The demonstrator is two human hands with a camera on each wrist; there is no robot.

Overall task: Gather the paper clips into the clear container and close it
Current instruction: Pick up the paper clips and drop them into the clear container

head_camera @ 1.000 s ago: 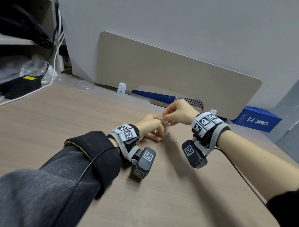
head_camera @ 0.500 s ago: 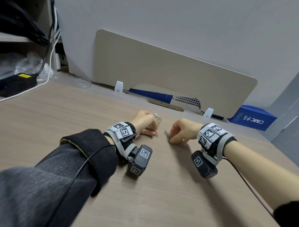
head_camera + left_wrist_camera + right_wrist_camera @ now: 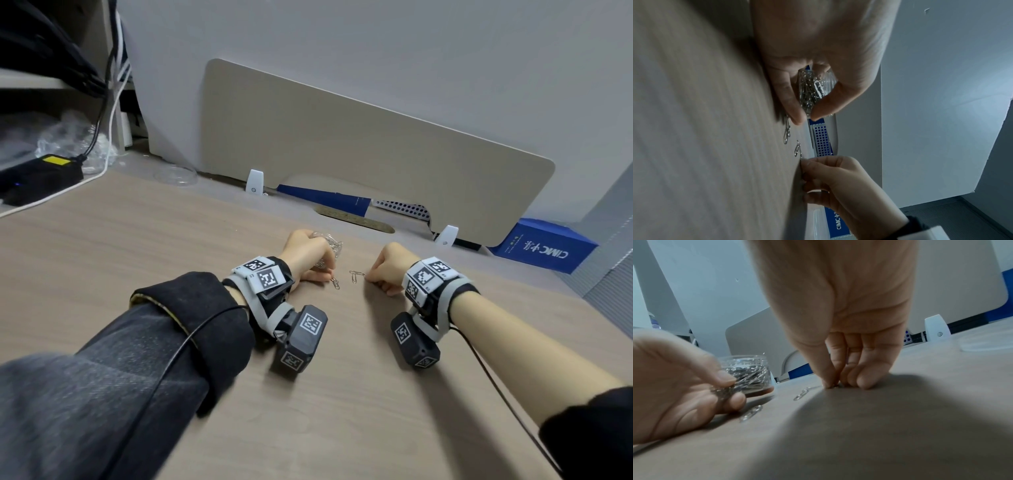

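Item 1: bench (image 3: 144, 246), wood-grain top, carrying everything I list below.

Item 2: clear container (image 3: 748, 369), round, standing on the bench and packed with silver clips. My left hand (image 3: 308, 255) rests on the bench with its grip curled round the container, thumb and fingers against the wall; in the left wrist view the container (image 3: 813, 87) sits between thumb and forefinger. I see no lid on it.

Item 3: loose paper clip (image 3: 335, 283), lying flat on the bench just beside the left fingertips; seen also from the right wrist (image 3: 751, 413).

Item 4: second loose paper clips (image 3: 356, 275), a linked pair by the look of it, on the bench between the two hands. My right hand (image 3: 394, 265) is knuckles-up with fingertips pressed to the bench at the near end of this pair. In the right wrist view the thumb and forefinger (image 3: 826, 369) are pressed together on a bit of wire (image 3: 803, 392) at the bench surface, so I log the right grip as pinching this clip.

Item 5: beige divider panel (image 3: 359, 147), upright along the far bench edge on white clamps (image 3: 255, 181).

Item 6: blue box (image 3: 544, 248), beyond the panel at right.

Item 7: transparent round disc (image 3: 175, 176), flat on the far left of the bench, well apart from both hands; I cannot tell whether it is the lid.
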